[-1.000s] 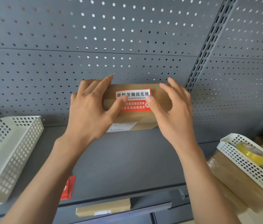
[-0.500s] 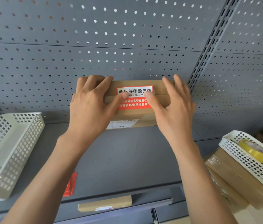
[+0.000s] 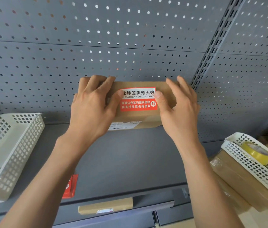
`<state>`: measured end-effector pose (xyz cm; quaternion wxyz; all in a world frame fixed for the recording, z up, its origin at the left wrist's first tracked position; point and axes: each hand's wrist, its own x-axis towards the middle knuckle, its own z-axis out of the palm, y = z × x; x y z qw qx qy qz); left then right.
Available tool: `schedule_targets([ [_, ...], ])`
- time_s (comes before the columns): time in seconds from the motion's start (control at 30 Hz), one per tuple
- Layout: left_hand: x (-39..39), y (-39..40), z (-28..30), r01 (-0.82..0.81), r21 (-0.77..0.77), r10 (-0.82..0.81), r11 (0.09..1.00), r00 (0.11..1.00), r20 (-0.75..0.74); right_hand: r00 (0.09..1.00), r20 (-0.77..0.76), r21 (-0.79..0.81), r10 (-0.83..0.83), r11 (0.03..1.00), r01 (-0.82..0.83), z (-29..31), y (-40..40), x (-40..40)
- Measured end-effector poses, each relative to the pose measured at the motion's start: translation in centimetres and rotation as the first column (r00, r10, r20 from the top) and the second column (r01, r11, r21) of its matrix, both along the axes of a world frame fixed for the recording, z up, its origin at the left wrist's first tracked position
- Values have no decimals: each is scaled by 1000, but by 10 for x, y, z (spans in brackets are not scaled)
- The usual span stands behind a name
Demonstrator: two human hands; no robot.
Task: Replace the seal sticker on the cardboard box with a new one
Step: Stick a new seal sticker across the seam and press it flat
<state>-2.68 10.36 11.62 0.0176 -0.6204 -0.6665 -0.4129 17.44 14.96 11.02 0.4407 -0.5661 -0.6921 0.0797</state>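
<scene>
A brown cardboard box (image 3: pixel 166 89) stands on the grey shelf against the perforated back wall. A red and white seal sticker (image 3: pixel 138 99) with Chinese print lies across its top seam. My left hand (image 3: pixel 92 104) rests on the box's left part, fingers over the far edge, thumb on the sticker's left edge. My right hand (image 3: pixel 179 102) lies on the right part, thumb tip on the sticker's upper right corner. A white shipping label (image 3: pixel 123 125) shows on the box's front face.
A white mesh basket (image 3: pixel 13 145) stands at the left. Red stickers (image 3: pixel 70 186) lie by my left forearm. Another white basket (image 3: pixel 252 165) with a yellow tape roll (image 3: pixel 256 152) sits on brown boxes (image 3: pixel 238 183) at the right. A flat box (image 3: pixel 105 205) lies on a lower shelf.
Both hands have settled further onto the box, fingers reaching over its far edge. My thumbs have slid along the sticker's side edges. The view has tilted slightly.
</scene>
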Motion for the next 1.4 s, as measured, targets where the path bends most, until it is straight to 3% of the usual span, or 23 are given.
schedule_targets([
  [0.1, 6, 0, 5, -53, -22, 54, 998, 998, 38, 999, 8, -8, -50, 999, 50, 5, -4, -8],
  [0.27, 14, 5, 5, -151, -12, 149, 989, 986, -69, 979, 111, 17, -170, 985, 169, 6, -9, -27],
  [0.97, 7, -1, 4, -48, -6, 48, 999, 999, -21, 993, 44, 44, -113, 993, 111, -1, -6, -14],
  [1.13, 12, 0, 11, -76, -48, 79, 996, 996, 48, 991, 42, -2, -126, 992, 126, 7, -7, -19],
  [1.4, 23, 8, 14, -193, -75, 186, 978, 978, -94, 965, 103, 1, -241, 970, 242, 7, -5, -41],
])
